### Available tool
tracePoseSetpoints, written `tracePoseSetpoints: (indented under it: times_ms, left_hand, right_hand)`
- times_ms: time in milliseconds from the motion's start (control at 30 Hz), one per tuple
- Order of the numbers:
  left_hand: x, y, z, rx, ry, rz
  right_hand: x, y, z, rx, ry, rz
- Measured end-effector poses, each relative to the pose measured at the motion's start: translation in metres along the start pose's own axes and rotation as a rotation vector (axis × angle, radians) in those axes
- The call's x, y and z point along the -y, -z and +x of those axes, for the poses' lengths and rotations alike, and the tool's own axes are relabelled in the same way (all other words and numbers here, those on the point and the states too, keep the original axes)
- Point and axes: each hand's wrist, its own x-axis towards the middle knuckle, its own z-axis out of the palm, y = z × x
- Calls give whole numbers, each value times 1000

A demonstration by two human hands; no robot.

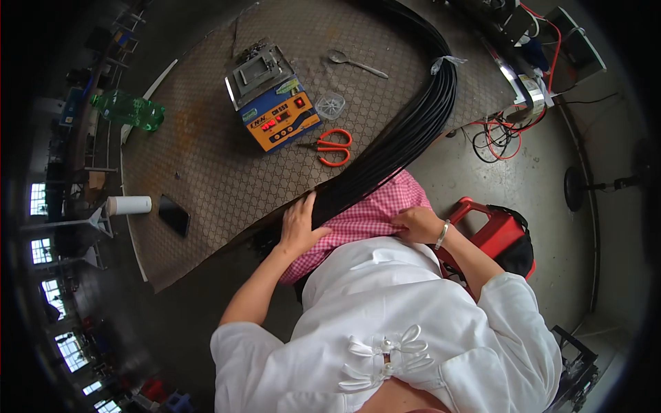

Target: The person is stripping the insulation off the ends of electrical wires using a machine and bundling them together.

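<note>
Left hand (299, 226) spread against the black cable bundle (421, 124) crossing the tabletop (220, 175) edge; right hand (418, 224), apart, curls at pink gingham cloth (365, 219), grip unclear. Bundle's likely heavy, springy: grasp near the tie (446, 63).

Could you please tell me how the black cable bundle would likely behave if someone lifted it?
The black cable bundle would probably bend rather than stay straight, since it already curves. It looks fairly heavy, with so many strands. Strands might splay where it widens beyond the white tie.
</note>
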Motion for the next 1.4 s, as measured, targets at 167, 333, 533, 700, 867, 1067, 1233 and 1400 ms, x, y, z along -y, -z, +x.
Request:
tracePoseSetpoints:
  times_ms: [167,333,533,700,867,1067,1233,1400]
  left_hand:
    - [9,-6,-5,-94,56,-56]
    - [9,-5,-2,-84,147,-78]
    - [13,-7,-12,-103,103,-72]
    - [-69,55,32,-128,-152,-79]
    - [-131,50,196,-390,-337,-353]
    - [-174,25,304,405,-22,-1364]
    - [-174,38,292,447,-58,-1465]
    - [-177,41,293,288,-80,-1254]
  right_hand:
    - [-8,82,17,-43,-94,612]
    - [-99,188,78,-1065,-433,110]
    - [-166,241,111,-854,-699,320]
    - [-172,247,113,-871,-700,801]
    - [-147,266,112,-845,-555,1127]
    - [-112,293,106,-761,-454,996]
    - [-111,298,107,-618,-481,1104]
    - [-139,320,144,-462,-440,1476]
